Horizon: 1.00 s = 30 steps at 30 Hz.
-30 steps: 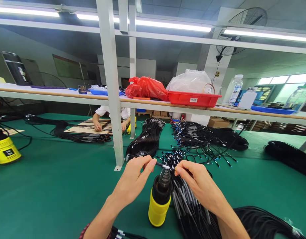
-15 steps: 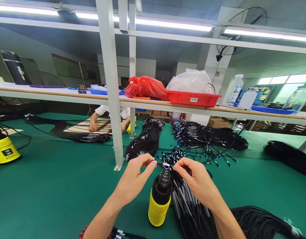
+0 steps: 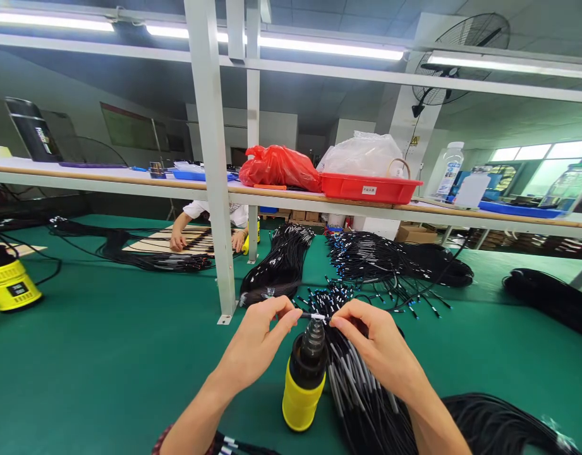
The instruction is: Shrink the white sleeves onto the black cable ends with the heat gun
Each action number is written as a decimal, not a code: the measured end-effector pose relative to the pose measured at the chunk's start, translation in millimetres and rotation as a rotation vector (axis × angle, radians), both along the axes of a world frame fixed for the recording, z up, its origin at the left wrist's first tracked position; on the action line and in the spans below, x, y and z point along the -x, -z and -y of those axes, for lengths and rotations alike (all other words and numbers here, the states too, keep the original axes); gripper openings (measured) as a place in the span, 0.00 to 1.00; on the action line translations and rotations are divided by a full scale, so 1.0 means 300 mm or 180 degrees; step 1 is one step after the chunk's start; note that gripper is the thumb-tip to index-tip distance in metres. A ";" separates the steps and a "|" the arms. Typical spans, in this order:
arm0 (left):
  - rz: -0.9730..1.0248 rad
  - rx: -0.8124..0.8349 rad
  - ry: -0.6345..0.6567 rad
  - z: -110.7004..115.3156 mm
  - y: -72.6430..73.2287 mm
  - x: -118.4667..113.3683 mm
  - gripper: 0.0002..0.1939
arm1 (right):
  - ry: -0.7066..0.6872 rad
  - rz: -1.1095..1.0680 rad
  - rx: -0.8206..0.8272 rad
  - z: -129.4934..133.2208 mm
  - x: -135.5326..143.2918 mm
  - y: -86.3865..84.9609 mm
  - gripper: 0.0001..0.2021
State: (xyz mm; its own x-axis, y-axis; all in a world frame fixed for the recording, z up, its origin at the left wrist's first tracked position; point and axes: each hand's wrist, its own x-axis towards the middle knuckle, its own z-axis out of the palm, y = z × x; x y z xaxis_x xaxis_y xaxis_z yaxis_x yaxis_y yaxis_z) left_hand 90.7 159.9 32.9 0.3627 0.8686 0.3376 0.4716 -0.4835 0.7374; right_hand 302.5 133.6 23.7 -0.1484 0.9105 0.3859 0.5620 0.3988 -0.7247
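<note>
Between my two hands a black cable (image 3: 314, 316) with a white sleeve is stretched level. My left hand (image 3: 260, 341) pinches its left end between thumb and fingers; my right hand (image 3: 369, 338) pinches the other end. Just beneath the white sleeve stands a yellow and black heat gun (image 3: 304, 392), upright, its ribbed metal nozzle pointing up. I cannot tell whether the cable touches the nozzle. Behind and right of the heat gun lies a thick bundle of black cables (image 3: 361, 385) with grey sleeves and white-marked ends, partly covered by my right hand and forearm.
More cable bundles (image 3: 281, 259) lie farther back on the green table (image 3: 129, 354). A white post (image 3: 215, 189) rises left of centre to a shelf with a red tray (image 3: 371, 188). Another yellow heat gun (image 3: 13, 284) stands far left. Across the table, a person's hand (image 3: 177, 241) handles cables.
My left hand has shifted very slightly right along with the cable, which still lies over the nozzle. Otherwise hardly anything differs.
</note>
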 end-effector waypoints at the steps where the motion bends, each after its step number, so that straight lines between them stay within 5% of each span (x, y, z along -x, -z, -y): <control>1: 0.0033 -0.0020 0.0015 0.000 -0.001 0.000 0.16 | 0.0016 -0.0058 -0.0025 -0.002 0.000 0.002 0.11; 6: 0.0097 -0.0020 -0.0012 0.005 -0.009 -0.003 0.08 | 0.0087 -0.0272 -0.0084 -0.009 0.002 0.005 0.08; 14: -0.0145 0.0041 0.0010 0.009 -0.001 -0.002 0.26 | -0.0058 0.0195 0.0084 0.005 -0.004 -0.004 0.17; 19: 0.0124 -0.0201 -0.0024 0.018 -0.007 -0.008 0.12 | 0.0069 -0.0258 0.0001 0.007 0.005 -0.006 0.13; 25: 0.0606 -0.0291 -0.0074 0.048 -0.023 0.013 0.15 | -0.0116 -0.1042 0.0169 0.041 -0.012 0.016 0.21; 30: 0.0505 -0.0208 -0.0373 0.060 0.034 0.055 0.17 | 0.0061 -0.2048 0.0123 0.067 -0.022 0.039 0.23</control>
